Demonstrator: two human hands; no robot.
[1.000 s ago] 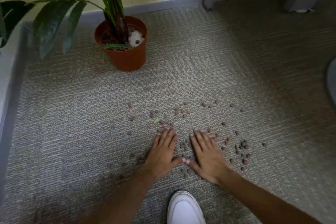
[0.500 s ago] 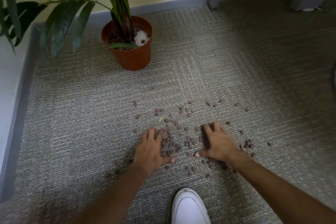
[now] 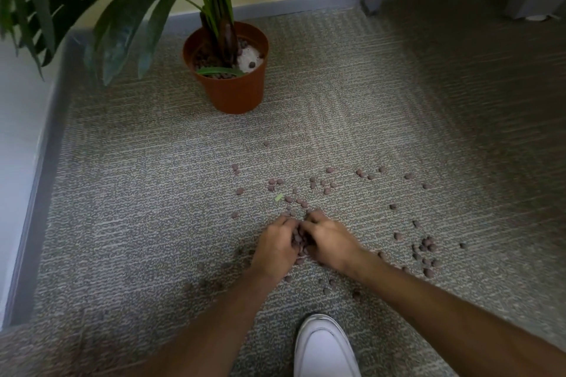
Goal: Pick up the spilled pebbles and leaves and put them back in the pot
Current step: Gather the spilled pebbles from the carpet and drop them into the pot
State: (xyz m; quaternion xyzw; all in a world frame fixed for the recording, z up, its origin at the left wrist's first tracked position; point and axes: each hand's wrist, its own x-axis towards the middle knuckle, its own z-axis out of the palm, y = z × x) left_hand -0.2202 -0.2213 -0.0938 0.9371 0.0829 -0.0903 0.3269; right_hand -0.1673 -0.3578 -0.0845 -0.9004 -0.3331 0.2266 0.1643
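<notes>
Both hands are cupping a heap of pebbles (image 3: 298,242) between them on the carpet (image 3: 153,223), left hand (image 3: 275,246) and right hand (image 3: 332,242) curling inward, fingertips nearly meeting. More pebbles are lying scattered beyond and right of the hands. A small leaf scrap (image 3: 278,197), slanting, is sitting just beyond the fingers. The pot (image 3: 232,89) is standing well beyond. The palms are hiding how many pebbles they hold.

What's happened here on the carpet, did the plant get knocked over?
A person is crouched over a spill of small brown pebbles on the carpet. The left hand and right hand are cupped together around a small heap of pebbles, fingers curled in. Many more lie scattered around, plus a small green leaf scrap. The orange pot stands upright beyond them, plant in place. A white shoe shows at the bottom.
</notes>
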